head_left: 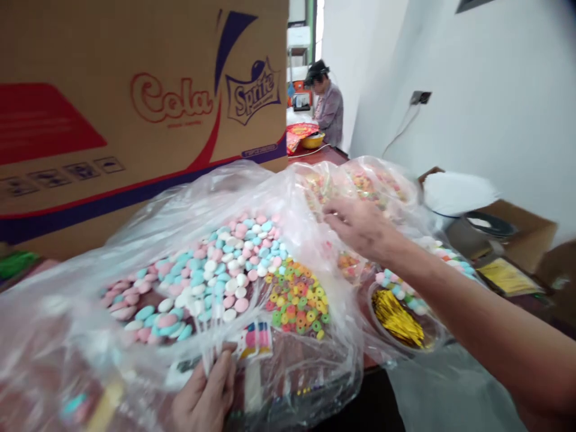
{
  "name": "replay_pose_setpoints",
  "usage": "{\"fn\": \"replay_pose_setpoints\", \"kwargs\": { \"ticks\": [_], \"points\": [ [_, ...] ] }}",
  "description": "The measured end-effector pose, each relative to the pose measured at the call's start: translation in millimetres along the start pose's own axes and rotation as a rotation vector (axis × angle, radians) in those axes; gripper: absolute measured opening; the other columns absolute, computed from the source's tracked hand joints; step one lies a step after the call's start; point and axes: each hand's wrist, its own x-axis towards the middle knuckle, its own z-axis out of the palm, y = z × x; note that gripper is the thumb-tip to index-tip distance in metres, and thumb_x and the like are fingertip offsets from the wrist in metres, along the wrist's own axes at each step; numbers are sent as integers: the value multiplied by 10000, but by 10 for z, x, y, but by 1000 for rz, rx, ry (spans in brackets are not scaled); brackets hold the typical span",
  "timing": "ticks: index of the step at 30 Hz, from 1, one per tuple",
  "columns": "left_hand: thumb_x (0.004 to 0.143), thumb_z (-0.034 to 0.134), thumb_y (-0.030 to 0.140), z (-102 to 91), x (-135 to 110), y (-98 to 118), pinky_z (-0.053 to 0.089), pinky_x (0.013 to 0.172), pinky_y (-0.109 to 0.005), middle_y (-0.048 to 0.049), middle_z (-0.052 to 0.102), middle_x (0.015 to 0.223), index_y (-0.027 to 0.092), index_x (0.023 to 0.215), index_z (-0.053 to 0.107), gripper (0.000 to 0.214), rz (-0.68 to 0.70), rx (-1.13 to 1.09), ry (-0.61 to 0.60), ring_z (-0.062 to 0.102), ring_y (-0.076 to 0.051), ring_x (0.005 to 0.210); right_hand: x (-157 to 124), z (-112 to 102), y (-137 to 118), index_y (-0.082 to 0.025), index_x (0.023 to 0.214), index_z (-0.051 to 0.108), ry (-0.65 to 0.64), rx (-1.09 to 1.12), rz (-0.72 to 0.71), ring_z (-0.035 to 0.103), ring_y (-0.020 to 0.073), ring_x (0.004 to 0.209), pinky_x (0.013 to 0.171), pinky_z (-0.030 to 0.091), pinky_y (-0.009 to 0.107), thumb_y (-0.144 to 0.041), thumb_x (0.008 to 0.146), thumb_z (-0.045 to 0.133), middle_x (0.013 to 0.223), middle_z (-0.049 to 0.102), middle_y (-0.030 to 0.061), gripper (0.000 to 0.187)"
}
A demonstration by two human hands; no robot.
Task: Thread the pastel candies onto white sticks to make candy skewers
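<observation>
My left hand (pixel 207 384) is closed round several thin white sticks (pixel 215 327) that fan upward; their upper ends blur into the clear plastic behind. Beyond it, pink, blue and white button-shaped candies (pixel 225 258) lie in a heap on clear plastic. Small coloured ring candies (pixel 299 300) are piled to their right. My right hand (pixel 357 225) reaches across with curled fingers, just above clear plastic and more ring candies (pixel 362 183). Whether its fingertips hold anything is hidden. Under my right forearm stands a round clear tub of gold twist ties (pixel 398 318).
A large cardboard box (pixel 180 54) printed with Cola and Sprite walls off the left back. At the right are an open carton (pixel 524 231) and a white bag (pixel 459 192). Another person (pixel 330 111) works at the table's far end beside a yellow bowl (pixel 312 141).
</observation>
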Motion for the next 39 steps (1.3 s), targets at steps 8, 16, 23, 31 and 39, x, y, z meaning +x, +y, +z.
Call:
{"fn": "replay_pose_setpoints", "kwargs": {
  "ticks": [8,16,23,31,39],
  "points": [
    [650,735,630,137,-136,83,184,356,-130,92,423,471,121,985,646,616,93,28,-185,285,-23,362,-738,396,-693,-236,902,596,-60,515,-72,585,168,741,703,433,281,-251,919,448,842,649,28,149],
    [743,695,538,84,-177,72,158,378,-166,58,436,482,142,661,593,417,143,101,-283,283,-31,384,-853,1366,-1217,-212,938,591,-466,978,209,546,132,647,577,406,238,-287,855,521,772,623,-14,132],
    [722,693,564,81,-161,56,199,344,-170,54,516,476,150,904,653,454,113,-23,-255,272,-34,323,-667,1438,-1240,-200,700,553,-501,995,140,450,109,562,552,368,220,-269,814,531,592,477,-57,135],
    [710,705,564,96,-149,45,191,306,-151,65,528,496,149,1012,622,520,118,-104,-208,288,-22,297,-63,1471,-1200,-199,927,596,-379,154,55,563,175,740,650,374,261,-302,925,412,788,626,43,211],
    [752,693,492,90,-120,14,219,287,-123,75,543,564,170,917,560,386,125,-189,-197,313,-8,285,15,1636,-1202,-176,1115,585,-405,-38,-36,591,244,1004,786,425,307,-162,889,419,1162,608,126,280]
  ]
}}
